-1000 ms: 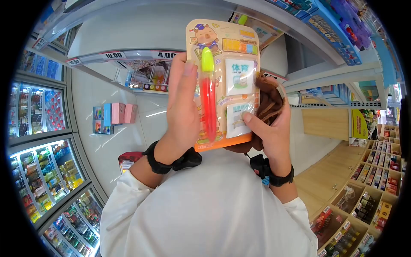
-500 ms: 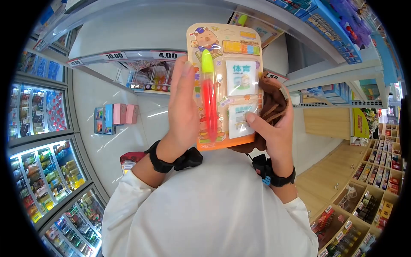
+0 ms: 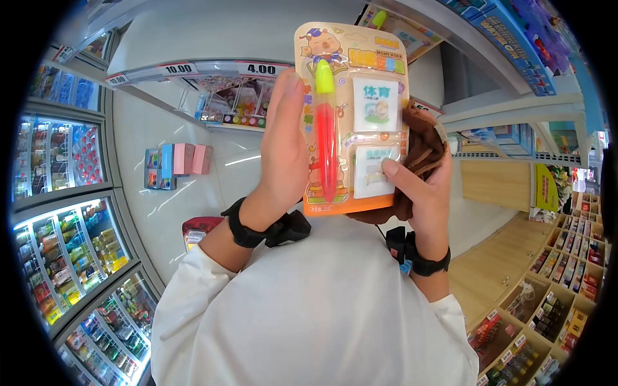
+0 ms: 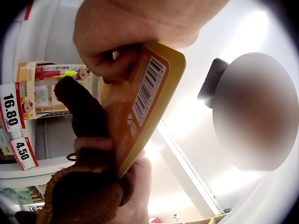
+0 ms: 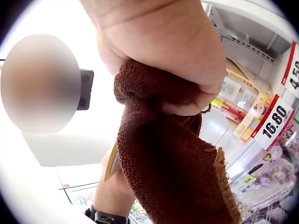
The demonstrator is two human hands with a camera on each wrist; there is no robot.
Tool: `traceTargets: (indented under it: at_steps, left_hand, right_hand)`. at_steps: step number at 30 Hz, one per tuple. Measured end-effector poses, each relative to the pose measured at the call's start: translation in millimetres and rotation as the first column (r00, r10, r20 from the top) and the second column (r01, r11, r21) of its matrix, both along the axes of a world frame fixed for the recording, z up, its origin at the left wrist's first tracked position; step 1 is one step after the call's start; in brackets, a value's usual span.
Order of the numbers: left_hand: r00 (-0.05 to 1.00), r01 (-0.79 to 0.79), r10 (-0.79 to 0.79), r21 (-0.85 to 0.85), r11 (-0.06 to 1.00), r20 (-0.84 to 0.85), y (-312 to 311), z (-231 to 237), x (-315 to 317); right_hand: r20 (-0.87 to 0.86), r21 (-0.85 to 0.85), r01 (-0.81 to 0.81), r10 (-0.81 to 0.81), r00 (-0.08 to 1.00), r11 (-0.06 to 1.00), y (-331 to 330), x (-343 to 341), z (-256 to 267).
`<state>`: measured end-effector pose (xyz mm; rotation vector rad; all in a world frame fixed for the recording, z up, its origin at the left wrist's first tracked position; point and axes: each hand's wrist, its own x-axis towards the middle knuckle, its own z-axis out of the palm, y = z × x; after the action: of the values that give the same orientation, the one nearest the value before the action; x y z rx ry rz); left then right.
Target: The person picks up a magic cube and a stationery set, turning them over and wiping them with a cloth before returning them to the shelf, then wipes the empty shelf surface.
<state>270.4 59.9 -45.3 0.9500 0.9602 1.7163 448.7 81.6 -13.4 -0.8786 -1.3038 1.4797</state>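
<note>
A peach-coloured blister pack (image 3: 347,128) with a cartoon animal print stands upright before the person's chest. Under its clear plastic are a red pen with a yellow-green cap (image 3: 327,138) and two small white packets (image 3: 376,106). The left hand (image 3: 281,145) grips the left edge, thumb pointing up; in the left wrist view its fingers curl by the back, near the barcode (image 4: 149,91). Bunched in the right hand (image 3: 423,196) is a brown cloth (image 5: 163,154), while that thumb presses the pack's lower packet. The cloth hangs behind the pack's right side.
Store shelves with price tags (image 3: 261,69) lie just beyond the hands, with a similar pack (image 3: 405,32) on one. Boxes (image 3: 183,159) sit on the floor at left, beside lit drinks fridges (image 3: 71,251). Wooden bins of goods (image 3: 547,309) stand at lower right.
The head view has shifted a little, so shelves, hands and pack appear further right. The pack is slightly higher in view; both hands keep the same hold.
</note>
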Motion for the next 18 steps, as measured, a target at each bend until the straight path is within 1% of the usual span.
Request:
traceTargets:
  at_steps: [2, 3, 4, 5, 6, 8, 9, 10, 11, 12, 13, 15, 16, 17, 18]
  left_hand:
    - [0.994, 0.087, -0.089, 0.025, 0.996, 0.064, 3, 3, -1]
    - [0.994, 0.085, -0.086, 0.022, 0.996, 0.065, 5, 1, -1]
    - [0.964, 0.135, -0.137, 0.028, 0.991, 0.228, 7, -1, -1]
    - [0.905, 0.182, -0.184, 0.041, 0.982, 0.384, 8, -2, -1]
    - [0.905, 0.182, -0.183, 0.038, 0.982, 0.384, 7, 3, -1]
    - [0.985, 0.137, -0.123, -0.117, 0.984, 0.124, 5, 17, -2]
    - [0.984, 0.143, -0.13, -0.111, 0.983, 0.122, 4, 16, -1]
    - [0.988, 0.153, -0.153, -0.046, 0.987, -0.009, 1, 14, 1]
    - [0.976, 0.17, -0.166, 0.018, 0.985, -0.141, -2, 14, 3]
    - [0.972, 0.223, -0.217, 0.07, 0.972, -0.09, -4, 20, 8]
    - [0.971, 0.226, -0.219, 0.074, 0.971, -0.093, -2, 17, 10]
    - [0.965, 0.24, -0.259, 0.253, 0.937, 0.044, 3, 7, 13]
    - [0.916, 0.279, -0.333, 0.241, 0.93, 0.224, -1, 9, 15]
    - [0.904, 0.324, -0.359, 0.174, 0.93, 0.233, -8, 15, 13]
    - [0.867, 0.356, -0.392, 0.168, 0.919, 0.307, -8, 21, 13]
  right_hand:
    - [0.02, -0.043, 0.007, -0.006, 1.0, 0.999, 1, 2, -1]
    - [0.02, -0.046, 0.005, -0.004, 1.0, 0.999, 1, 2, 1]
    - [0.02, -0.03, 0.018, -0.018, 1.0, 0.999, 1, 1, 4]
    - [0.02, -0.015, 0.033, -0.032, 0.999, 0.999, 1, 0, 7]
    - [0.02, -0.018, 0.033, -0.033, 0.999, 0.999, 0, -1, 9]
    - [0.081, 0.113, 0.176, -0.186, 0.979, 0.978, -4, -3, 12]
    - [0.08, 0.119, 0.183, -0.193, 0.978, 0.976, -4, -3, 12]
    - [0.227, 0.347, 0.181, -0.269, 0.936, 0.92, -5, -4, 10]
    - [0.346, 0.553, 0.132, -0.371, 0.862, 0.823, -7, -4, 9]
    - [0.45, 0.638, -0.013, -0.358, 0.818, 0.77, -12, -4, 18]
    - [0.491, 0.582, -0.009, -0.343, 0.801, 0.813, -22, -11, 24]
    - [0.452, 0.75, -0.184, -0.289, 0.844, 0.636, -18, -22, 32]
    - [0.484, 0.716, -0.239, -0.22, 0.847, 0.656, -21, -26, 32]
    - [0.516, 0.677, -0.295, -0.149, 0.844, 0.674, -24, -29, 30]
    - [0.504, 0.68, -0.305, -0.124, 0.855, 0.667, -24, -32, 25]
